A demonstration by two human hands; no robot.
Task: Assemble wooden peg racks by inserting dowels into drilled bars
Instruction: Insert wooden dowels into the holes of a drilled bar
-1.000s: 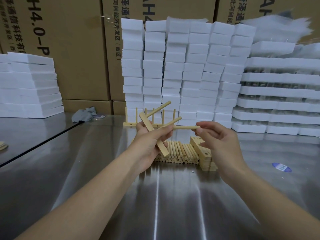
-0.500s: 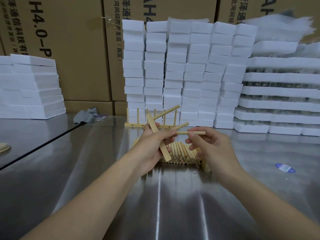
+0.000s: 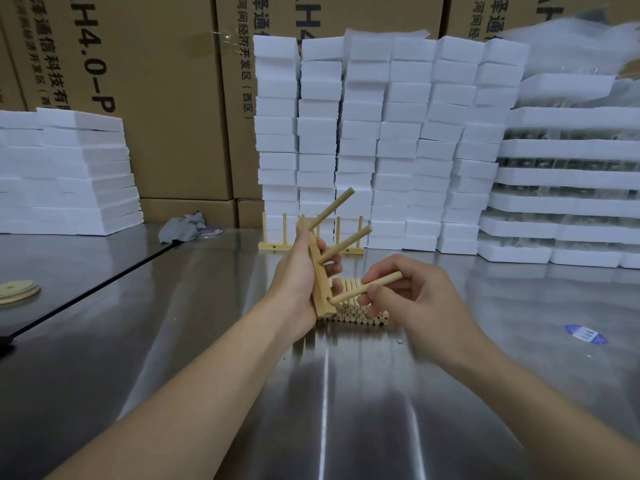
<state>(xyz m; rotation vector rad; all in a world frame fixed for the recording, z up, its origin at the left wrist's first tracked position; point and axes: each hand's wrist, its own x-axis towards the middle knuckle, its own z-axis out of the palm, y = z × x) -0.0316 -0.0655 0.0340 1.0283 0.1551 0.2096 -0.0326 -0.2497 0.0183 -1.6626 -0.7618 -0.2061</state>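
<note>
The left hand (image 3: 298, 271) grips a pale drilled wooden bar (image 3: 322, 289) upright over the middle of the steel table (image 3: 207, 375), with two round wooden pegs (image 3: 346, 243) already seated in it. The right hand (image 3: 415, 299) pinches a third light wooden dowel (image 3: 367, 289), tip at the lowest hole. Spare loose dowels (image 3: 360, 310) lie piled beneath, and one finished peg rack (image 3: 277, 245) stands near the far edge.

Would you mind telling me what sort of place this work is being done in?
Probably a small factory or packing workshop: a steel worktable, tall stacks of white foam blocks, large printed cardboard cartons behind them, and a pile of loose dowels.
</note>
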